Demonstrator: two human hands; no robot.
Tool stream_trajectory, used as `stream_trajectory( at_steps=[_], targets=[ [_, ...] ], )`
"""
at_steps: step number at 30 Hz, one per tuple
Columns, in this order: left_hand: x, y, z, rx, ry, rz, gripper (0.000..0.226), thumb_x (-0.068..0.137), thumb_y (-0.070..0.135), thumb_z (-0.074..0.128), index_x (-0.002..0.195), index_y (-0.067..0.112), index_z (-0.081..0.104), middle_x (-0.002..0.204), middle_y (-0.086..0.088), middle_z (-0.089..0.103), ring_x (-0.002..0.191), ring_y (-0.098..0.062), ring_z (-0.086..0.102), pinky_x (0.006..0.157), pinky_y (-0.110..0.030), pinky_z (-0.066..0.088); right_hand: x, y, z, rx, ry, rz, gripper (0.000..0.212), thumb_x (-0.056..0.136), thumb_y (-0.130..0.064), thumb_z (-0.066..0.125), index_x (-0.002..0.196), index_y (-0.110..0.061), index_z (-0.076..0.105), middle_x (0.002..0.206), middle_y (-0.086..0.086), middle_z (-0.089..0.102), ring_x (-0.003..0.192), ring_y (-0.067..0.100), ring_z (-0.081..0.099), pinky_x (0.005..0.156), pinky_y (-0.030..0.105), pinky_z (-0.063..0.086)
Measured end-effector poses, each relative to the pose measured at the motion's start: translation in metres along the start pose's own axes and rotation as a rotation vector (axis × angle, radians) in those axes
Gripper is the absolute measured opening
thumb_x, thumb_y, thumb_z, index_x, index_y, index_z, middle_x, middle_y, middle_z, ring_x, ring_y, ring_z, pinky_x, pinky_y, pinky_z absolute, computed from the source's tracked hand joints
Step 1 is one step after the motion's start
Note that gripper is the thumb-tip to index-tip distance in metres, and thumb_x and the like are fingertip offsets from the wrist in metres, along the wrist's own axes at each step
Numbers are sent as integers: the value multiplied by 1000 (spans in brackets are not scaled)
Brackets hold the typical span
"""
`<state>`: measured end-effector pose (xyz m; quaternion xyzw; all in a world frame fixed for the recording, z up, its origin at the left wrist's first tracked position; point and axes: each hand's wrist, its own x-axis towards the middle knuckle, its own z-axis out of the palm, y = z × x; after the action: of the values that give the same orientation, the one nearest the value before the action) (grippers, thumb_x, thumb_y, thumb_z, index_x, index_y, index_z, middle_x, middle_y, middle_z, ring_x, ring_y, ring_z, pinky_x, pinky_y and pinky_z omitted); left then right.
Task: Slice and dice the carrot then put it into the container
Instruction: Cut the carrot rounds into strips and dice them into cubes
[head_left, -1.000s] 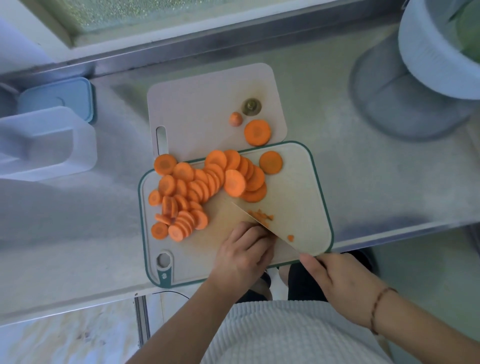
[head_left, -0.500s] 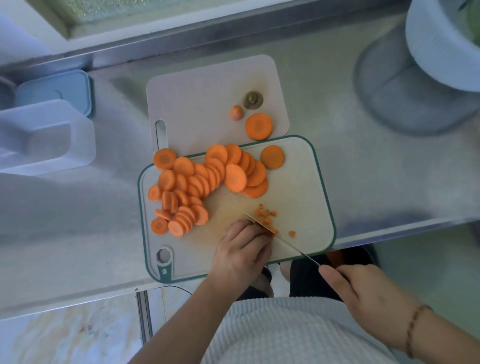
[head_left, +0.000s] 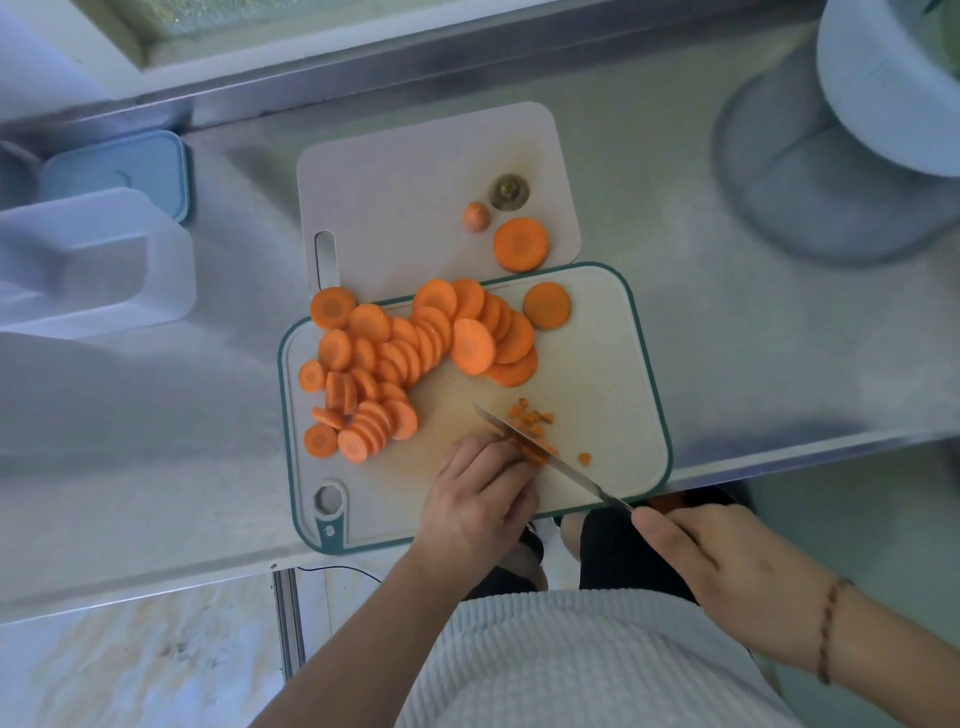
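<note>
Since half a second ago the knife (head_left: 540, 451) has moved a little closer to the left hand (head_left: 480, 493), and a few more diced bits (head_left: 531, 418) lie just beyond the blade. The left hand, fingers curled, presses a carrot piece (head_left: 535, 454) on the green-rimmed board (head_left: 613, 374); the piece is mostly hidden. The right hand (head_left: 727, 566) grips the handle, which is fully covered. Carrot slices (head_left: 415, 348) lie beyond the left hand. The container (head_left: 93, 265), far to its left, is cut off.

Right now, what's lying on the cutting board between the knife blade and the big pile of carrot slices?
In the head view, bare board lies between the knife blade and the pile of carrot slices. The small diced bits lie on the blade's other side.
</note>
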<state>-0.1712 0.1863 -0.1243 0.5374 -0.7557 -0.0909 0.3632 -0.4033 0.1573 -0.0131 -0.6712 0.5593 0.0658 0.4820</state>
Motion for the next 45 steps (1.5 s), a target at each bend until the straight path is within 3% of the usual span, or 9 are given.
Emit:
stream_trajectory(
  at_steps=[5,8,14,19,24,30,39,45],
  targets=[
    [-4,-1,2,15,4,5,19,97,9,62,86,3,77,97,-7,74,97,-25,65,89,-35,53,1,-4,8,-38,-50,68,62,80,-73,19,54,-18,31,45,-2,32,45,12,32,50,23,32],
    [-5,-4,3,9,3,8,8,90,3,69,86,3,76,97,-8,74,97,-25,67,89,-34,53,19,-18,14,-36,-44,27,61,83,-70,19,54,-20,35,46,-3,35,45,10,37,51,23,35],
    [-6,-4,1,22,26,-4,7,89,6,71,86,4,76,96,-5,71,97,-25,64,89,-35,53,25,-23,11,29,-22,-16,60,85,-66,24,55,-16,34,48,-4,32,46,8,34,53,22,36],
    [-6,-4,0,0,47,-29,19,96,11,63,85,3,76,93,-7,73,94,-22,64,87,-36,54,1,-12,6,11,-16,29,61,81,-70,24,53,-17,32,47,-1,33,47,10,34,51,21,33],
    [-8,-6,-1,-14,64,-33,17,95,8,65,84,2,76,93,-6,74,94,-21,65,88,-34,54,-4,-7,7,-19,-12,34,69,76,-83,15,52,-20,27,45,-3,32,46,12,33,48,20,30],
    [-11,-7,-1,-40,93,-55,26,101,10,60,83,3,78,94,-3,75,96,-20,66,86,-32,53,0,-11,9,-23,-38,49,67,81,-77,13,53,-19,31,44,-5,37,47,13,36,50,23,31],
    [-4,-3,-4,-82,118,-33,42,107,13,49,78,0,77,89,-7,76,95,-18,65,90,-25,53,7,-19,23,-123,-76,107,70,69,-80,6,58,-22,44,53,-3,46,51,13,47,58,30,42],
    [-7,-5,-1,-82,101,-44,26,100,3,57,85,0,78,94,-7,76,92,-21,68,86,-29,56,16,-27,32,-102,-42,104,72,70,-80,3,62,-24,48,59,-3,52,55,10,50,61,31,47]
  ],
)
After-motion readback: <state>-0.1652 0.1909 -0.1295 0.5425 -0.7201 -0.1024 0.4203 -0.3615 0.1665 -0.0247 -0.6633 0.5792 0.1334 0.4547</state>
